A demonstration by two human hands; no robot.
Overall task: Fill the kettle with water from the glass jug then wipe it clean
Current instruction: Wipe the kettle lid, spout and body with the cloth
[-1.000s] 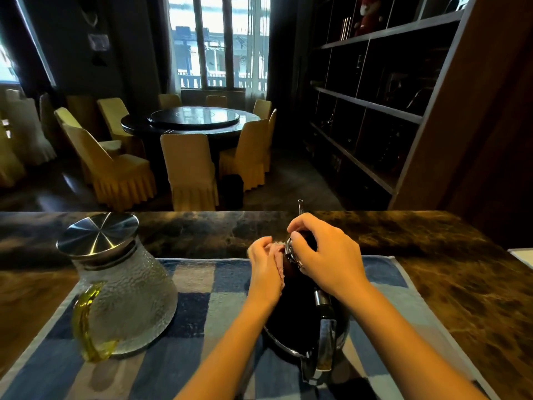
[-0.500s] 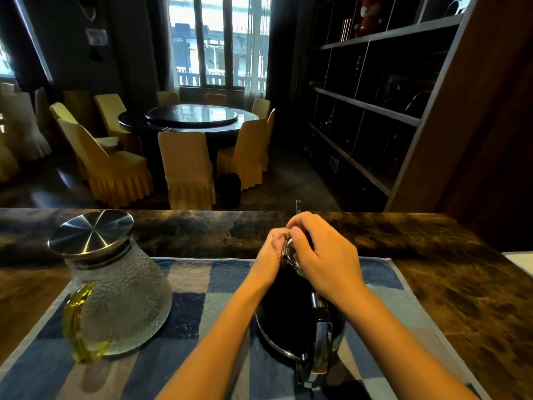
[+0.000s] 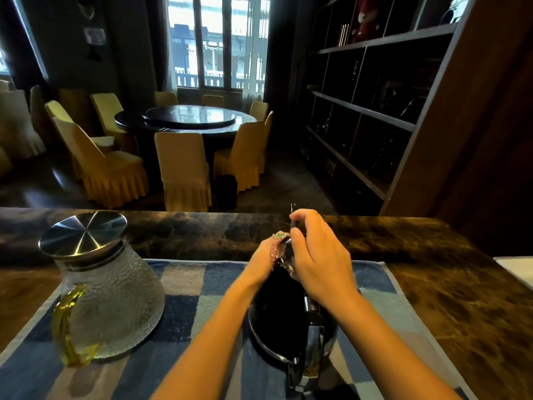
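A dark, shiny kettle [image 3: 277,327] stands on a blue checked towel [image 3: 184,310], its metal handle toward me and a thin spout rising at its far side. My left hand [image 3: 264,259] presses a small pink cloth [image 3: 277,246] against the kettle's round lid. My right hand [image 3: 317,255] grips the lid and the base of the spout from the right. A textured glass jug [image 3: 106,301] with a steel lid and a yellow handle stands on the towel to the left, apart from both hands.
The towel lies on a dark marbled counter [image 3: 432,278]. A white object [image 3: 516,268] sits at the counter's right edge. Beyond the counter are a round table with yellow-covered chairs [image 3: 181,166] and dark shelving [image 3: 372,111] on the right.
My left hand has slid the cloth up and away along the kettle's lid toward the spout. My right hand has stayed on the lid. The view has shifted slightly.
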